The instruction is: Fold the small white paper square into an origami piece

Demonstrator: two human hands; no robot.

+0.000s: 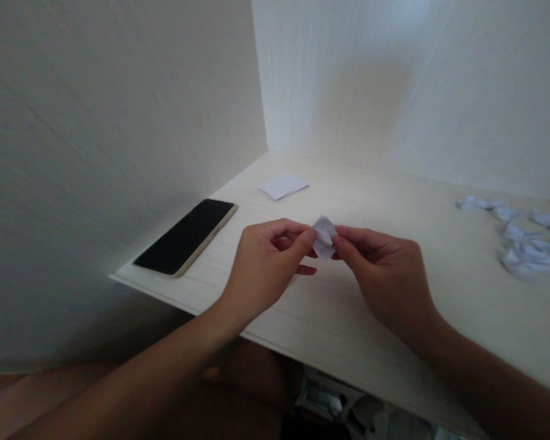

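Observation:
A small folded piece of white paper (323,235) is held up above the desk between both hands. On its left edge, my left hand (272,256) pinches it between thumb and index finger, the other fingers curled below. The opposite edge is gripped by my right hand (380,263), its thumb pressed on the near face. Fingertips behind the paper are partly hidden. Beyond my left hand, a flat stack or folded sheet of white paper (284,186) lies on the desk.
A black-screened phone (187,237) in a pale case lies at the left by the side wall. Several crumpled white papers (531,253) spread along the right side, slightly blurred. The pale desk (275,311) meets walls at the left and back; its front edge runs above my legs.

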